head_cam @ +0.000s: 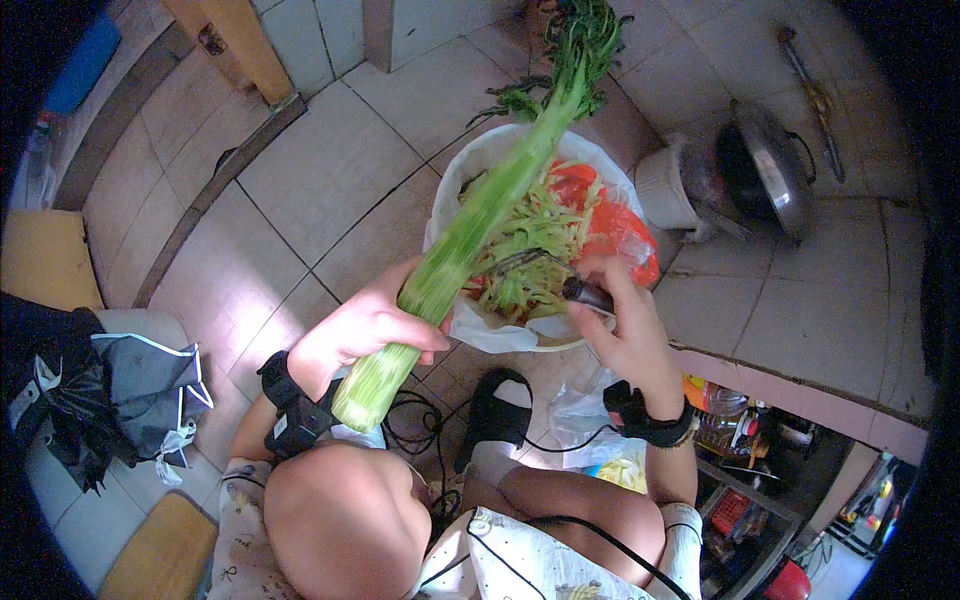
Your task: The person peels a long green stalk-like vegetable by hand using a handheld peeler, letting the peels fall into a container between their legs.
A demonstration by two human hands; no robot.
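Note:
My left hand grips a thick green stem, probably celtuce, near its pale lower end. The stem slants up and away over the bin, with dark leaves still on its far tip. In my right hand is a vegetable peeler with a dark handle. Its blade end points left, close to the stem's right side; whether it touches cannot be made out. Below both sits a round bin lined with a white bag, holding many green peel strips and a red plastic bag.
A wok stands at the right by a tiled counter, with bottles on shelves underneath. Black cables lie on the floor near my slippered foot. Dark bags are at the left, above a wooden stool.

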